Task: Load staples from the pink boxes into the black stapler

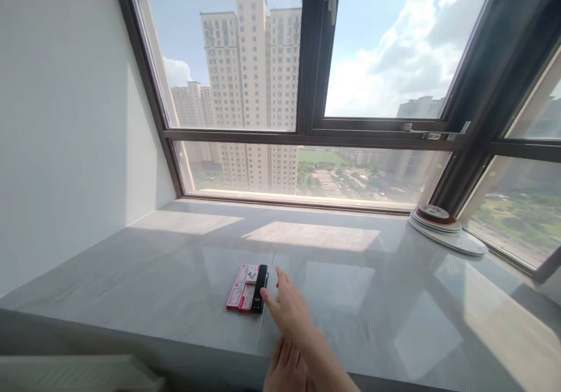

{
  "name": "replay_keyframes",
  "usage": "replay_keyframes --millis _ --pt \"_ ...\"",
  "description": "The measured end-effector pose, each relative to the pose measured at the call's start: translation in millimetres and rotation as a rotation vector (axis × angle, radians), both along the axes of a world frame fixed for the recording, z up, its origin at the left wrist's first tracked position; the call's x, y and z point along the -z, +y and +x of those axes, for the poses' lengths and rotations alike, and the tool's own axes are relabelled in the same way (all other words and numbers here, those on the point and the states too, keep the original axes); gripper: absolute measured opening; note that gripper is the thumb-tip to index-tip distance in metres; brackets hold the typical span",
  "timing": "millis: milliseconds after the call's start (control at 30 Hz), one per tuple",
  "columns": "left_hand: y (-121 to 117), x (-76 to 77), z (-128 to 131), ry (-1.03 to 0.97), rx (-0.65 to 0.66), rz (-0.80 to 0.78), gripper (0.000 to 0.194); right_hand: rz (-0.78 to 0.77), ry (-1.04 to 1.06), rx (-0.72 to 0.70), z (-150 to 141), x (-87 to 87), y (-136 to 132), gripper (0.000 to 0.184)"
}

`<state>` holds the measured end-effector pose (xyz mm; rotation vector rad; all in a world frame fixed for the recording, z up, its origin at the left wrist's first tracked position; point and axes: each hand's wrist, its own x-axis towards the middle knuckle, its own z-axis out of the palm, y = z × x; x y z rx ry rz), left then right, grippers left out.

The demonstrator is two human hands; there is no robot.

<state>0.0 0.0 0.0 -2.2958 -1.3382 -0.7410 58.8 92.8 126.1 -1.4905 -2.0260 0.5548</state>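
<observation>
A black stapler (259, 290) lies lengthwise on the grey marble sill, against several small red-and-white boxes (235, 294) on its left. One of them, a box with a dark picture on its top (252, 274), looks like a staple box. My right hand (289, 304) is just right of the stapler, thumb and fingers apart, holding nothing. Its thumb tip reaches the stapler's right edge; whether they touch I cannot tell. Below the right forearm, my left hand (284, 371) is at the sill's front edge, its visible fingers stretched forward and partly covered. Nothing shows in it.
A stack of plates (442, 231) stands in the back right corner of the sill (166, 298). Dark-framed windows (302, 138) rise behind, and a white wall (65, 117) bounds the left. A pale object (74, 373) sits below the front edge at lower left.
</observation>
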Motion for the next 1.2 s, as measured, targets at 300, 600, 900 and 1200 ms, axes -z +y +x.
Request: replay_keyframes --millis 300,600,900,1200 --pt "-8 -41.7 -24 0.0 0.162 0.115 0.04 0.053 -0.157 -0.072 -13 -11.5 10 0.062" --pt "1 -97.8 -8 -0.319 -0.08 -0.378 0.04 0.085 -0.217 0.101 91 0.3 -29 0.046" --pt "23 -79.2 -6 -0.127 -0.058 -0.345 0.054 0.175 0.042 0.309 72 -3.5 -19 0.022" --pt "19 -79.1 -2 -0.124 -0.084 -0.314 0.054 -0.098 1.064 0.403 145 14.1 -11 0.056"
